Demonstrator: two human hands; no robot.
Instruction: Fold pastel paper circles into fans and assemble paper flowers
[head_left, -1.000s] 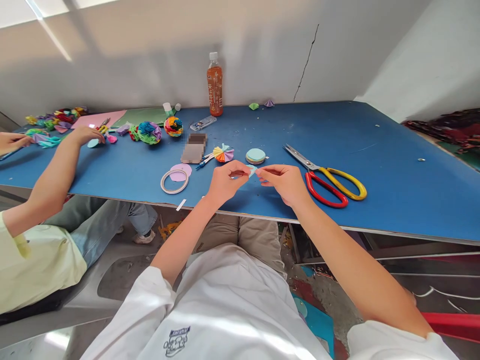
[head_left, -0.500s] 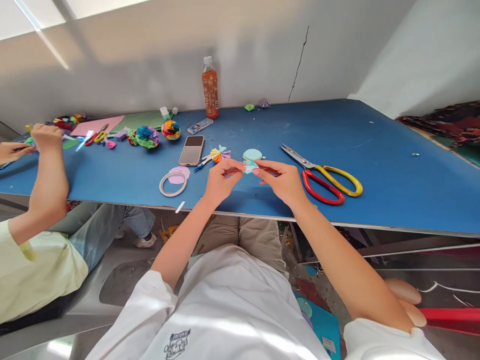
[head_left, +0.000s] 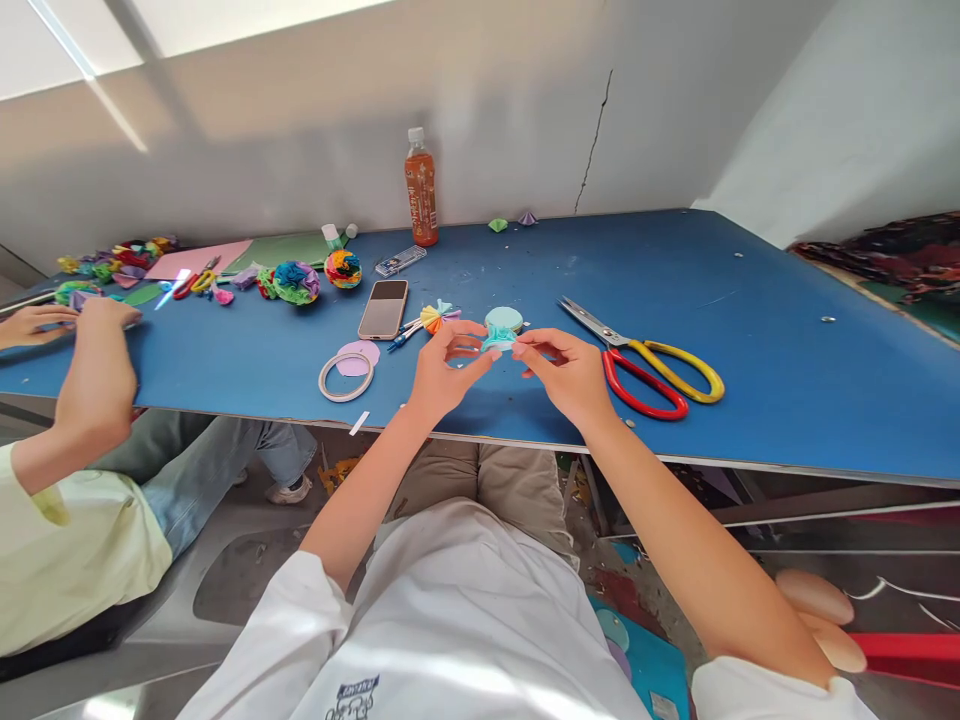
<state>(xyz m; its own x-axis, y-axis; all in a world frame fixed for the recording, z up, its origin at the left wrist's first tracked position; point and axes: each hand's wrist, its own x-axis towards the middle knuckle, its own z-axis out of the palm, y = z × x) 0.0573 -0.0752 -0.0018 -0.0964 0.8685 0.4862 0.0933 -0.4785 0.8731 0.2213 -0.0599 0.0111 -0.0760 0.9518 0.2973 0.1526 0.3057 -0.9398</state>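
Observation:
Between my two hands, above the table's near edge, is a small folded piece of light-blue paper. My left hand pinches its left side with thumb and fingers. Its right side is pinched in my right hand. Just behind the piece lies a stack of round light-blue papers. A pleated multicoloured paper piece lies beyond my left hand, next to blue-tipped pens. Large scissors with one red and one yellow handle rest to the right of my right hand, blades slightly apart.
Left of my hands are a tape roll, a lilac paper circle and a phone. A drink bottle stands by the wall. Paper balls sit farther left, near a co-worker's arm. A narrow white strip lies at the front edge.
The light-blue paper in my hands has turned and shows more of its folds. My left fingers have spread a little. The co-worker's raised hand has come down to the table.

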